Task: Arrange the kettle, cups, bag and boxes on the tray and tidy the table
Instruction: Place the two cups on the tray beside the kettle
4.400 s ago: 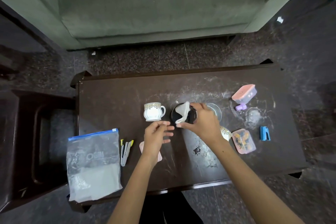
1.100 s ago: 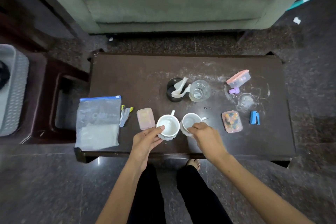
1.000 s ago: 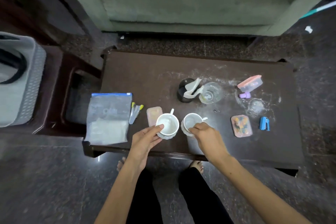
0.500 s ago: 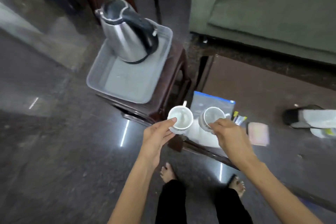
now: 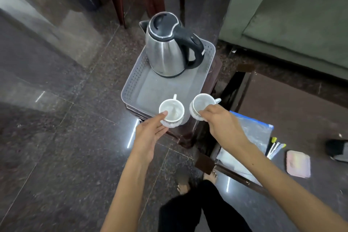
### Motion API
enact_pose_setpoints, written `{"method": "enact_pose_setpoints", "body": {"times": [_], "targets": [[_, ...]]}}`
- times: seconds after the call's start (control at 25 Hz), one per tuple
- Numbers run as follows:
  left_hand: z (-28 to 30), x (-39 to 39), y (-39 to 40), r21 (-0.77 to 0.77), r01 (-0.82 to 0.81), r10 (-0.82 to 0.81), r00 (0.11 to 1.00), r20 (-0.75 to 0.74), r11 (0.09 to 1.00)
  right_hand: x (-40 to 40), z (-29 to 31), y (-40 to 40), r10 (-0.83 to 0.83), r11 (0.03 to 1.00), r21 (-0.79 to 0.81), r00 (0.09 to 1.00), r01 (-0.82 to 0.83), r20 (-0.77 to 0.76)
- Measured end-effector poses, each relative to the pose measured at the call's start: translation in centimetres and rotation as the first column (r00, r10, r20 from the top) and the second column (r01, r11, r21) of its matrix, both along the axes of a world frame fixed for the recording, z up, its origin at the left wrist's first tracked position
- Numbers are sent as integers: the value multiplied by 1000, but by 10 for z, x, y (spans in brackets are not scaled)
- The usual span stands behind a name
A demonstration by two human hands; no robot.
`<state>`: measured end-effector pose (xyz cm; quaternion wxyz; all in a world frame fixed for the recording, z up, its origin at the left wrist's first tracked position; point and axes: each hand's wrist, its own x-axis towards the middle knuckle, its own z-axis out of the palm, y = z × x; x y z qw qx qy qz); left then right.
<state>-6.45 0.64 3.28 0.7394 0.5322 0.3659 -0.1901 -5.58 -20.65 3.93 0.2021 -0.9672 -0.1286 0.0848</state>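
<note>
Fingers (image 5: 163, 114) of left hand (image 5: 148, 135): pinching rim of left cup (image 5: 171, 112), thumb on near lip, other fingers under the wall. Fingers (image 5: 204, 112) of right hand (image 5: 223, 126): clamping on rim of right cup (image 5: 201, 106), curled over the near side.

Head view, single entry:
- Left cup: hovering over near edge of tray (image 5: 135, 88), mouth up, handle pointing away toward kettle (image 5: 169, 51).
- Right cup: hanging at tray's near right corner, partly beyond the rim, tilting slightly, handle pointing right.
- Kettle: standing upright at tray's far end, handle to the right; bare tray floor lying between kettle and both cups.
- Bearing for coming move, as judged: free floor lying straight ahead of and below both hands; left hand already above it, right hand needing to shift left and forward.
- Bag (image 5: 250, 133) and pink box (image 5: 298, 164): lying on desk (image 5: 293, 103) to the right, not yet on tray.
</note>
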Motion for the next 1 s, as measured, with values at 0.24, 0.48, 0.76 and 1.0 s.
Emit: {"method": "enact_pose_setpoints", "body": {"times": [0.24,0.48,0.76,1.0], "targets": [[-6,56,44,26,13,-12,999,-33,1000,53,-13,42,57,998,-30,997,-59,-55],[-27,108,82,73,112,-104,989,-106,991,89,-54,88,10,992,-121,981,-34,-195],[-48,140,83,116,190,-170,971,-167,975,111,-84,94,111,975,-160,960,-156,-257],[-62,143,71,119,88,-66,982,-176,989,94,-82,92,-208,967,154,978,204,12]]}}
